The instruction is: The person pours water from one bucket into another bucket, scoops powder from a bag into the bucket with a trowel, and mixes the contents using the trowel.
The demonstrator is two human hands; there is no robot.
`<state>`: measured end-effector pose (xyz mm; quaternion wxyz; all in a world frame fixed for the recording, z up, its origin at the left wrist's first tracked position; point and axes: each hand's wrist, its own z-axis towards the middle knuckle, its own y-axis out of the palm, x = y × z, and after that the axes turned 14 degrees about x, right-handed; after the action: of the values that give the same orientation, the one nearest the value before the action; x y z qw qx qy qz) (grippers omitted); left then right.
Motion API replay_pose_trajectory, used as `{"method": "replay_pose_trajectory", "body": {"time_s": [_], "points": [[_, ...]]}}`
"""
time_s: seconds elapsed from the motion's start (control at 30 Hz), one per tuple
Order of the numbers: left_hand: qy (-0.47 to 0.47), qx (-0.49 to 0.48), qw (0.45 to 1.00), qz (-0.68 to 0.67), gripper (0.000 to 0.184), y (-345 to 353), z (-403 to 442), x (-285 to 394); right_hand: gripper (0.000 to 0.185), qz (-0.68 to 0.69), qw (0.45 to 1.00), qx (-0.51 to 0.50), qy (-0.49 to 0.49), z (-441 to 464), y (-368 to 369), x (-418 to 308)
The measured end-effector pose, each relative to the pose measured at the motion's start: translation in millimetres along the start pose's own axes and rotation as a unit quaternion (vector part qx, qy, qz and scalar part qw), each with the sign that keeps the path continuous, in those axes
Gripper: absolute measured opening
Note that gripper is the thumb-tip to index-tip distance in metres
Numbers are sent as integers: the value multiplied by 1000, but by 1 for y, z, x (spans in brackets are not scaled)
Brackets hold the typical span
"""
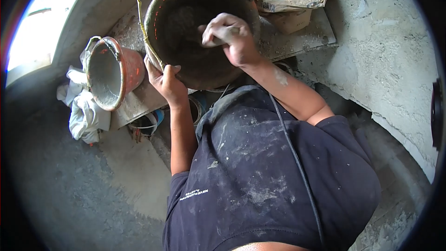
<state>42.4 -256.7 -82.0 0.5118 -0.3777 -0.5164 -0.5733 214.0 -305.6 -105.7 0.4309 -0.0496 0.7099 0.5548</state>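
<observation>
A large dark bucket with orange marks on its rim stands tilted in front of my body at the top centre. My left hand is closed on the bucket's rim at its lower left, beside a greenish handle that runs along the edge. Over the bucket's mouth, my right hand is wrapped round a pale, rounded handle. Whatever lies beyond that handle is blurred and lost in the dark interior. Grey residue coats the inside of the bucket.
A smaller orange bucket stands at the left beside white cloth or sacking. An open paper bag of grey powder is at the top right, on a board. A rough wall rises at the right.
</observation>
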Motion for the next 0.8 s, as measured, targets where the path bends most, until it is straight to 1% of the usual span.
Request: {"method": "replay_pose_trajectory", "body": {"time_s": [0.07,0.1,0.13,0.17,0.2,0.23,0.27,0.33,0.37,0.4,0.47,0.5,0.53,0.6,0.63,0.67,0.73,0.77,0.8], "points": [[-6,17,1000,-4,59,2,-6,4,30,-52,995,-80,-2,6,11,-3],[-31,28,999,3,59,4,-9,7,37,-50,995,-79,-14,9,12,-1],[-54,41,998,9,59,4,-11,9,37,-48,995,-90,-11,14,11,-4],[-16,30,999,16,58,2,-12,3,35,-73,980,-82,-167,22,9,-8],[23,21,999,26,58,0,-12,-3,32,-91,941,-70,-318,28,9,-13],[22,32,999,23,58,3,-17,-3,30,3,968,-72,-240,31,8,-24],[30,32,999,25,60,5,-19,-4,27,92,982,-68,-153,32,6,-36],[55,41,995,71,62,10,-27,-1,25,102,981,-90,-140,33,-3,-49],[73,45,993,78,61,11,-27,-4,26,94,986,-81,-113,26,-2,-49],[75,54,993,75,61,13,-30,-3,25,91,992,-47,-69,18,0,-46],[83,69,990,92,59,17,-28,-2,24,101,994,-34,-20,17,-19,-25],[89,75,989,88,59,18,-25,-2,25,108,994,18,6,18,-18,-28],[79,74,991,83,60,16,-20,-2,24,97,995,35,-10,24,-22,-28],[48,71,993,82,61,7,-19,-2,23,5,994,5,-112,40,-34,-23],[46,68,993,87,60,4,-18,-3,22,-26,988,-6,-153,46,-36,-26],[45,72,993,87,60,5,-22,-3,22,-31,984,-12,-173,52,-37,-32],[56,86,993,55,59,14,-20,-1,20,8,975,-79,-206,63,-33,-47],[56,86,993,61,58,16,-22,1,19,26,966,-121,-226,67,-30,-50],[50,90,993,61,58,16,-23,0,19,22,968,-121,-221,67,-28,-51]]}}
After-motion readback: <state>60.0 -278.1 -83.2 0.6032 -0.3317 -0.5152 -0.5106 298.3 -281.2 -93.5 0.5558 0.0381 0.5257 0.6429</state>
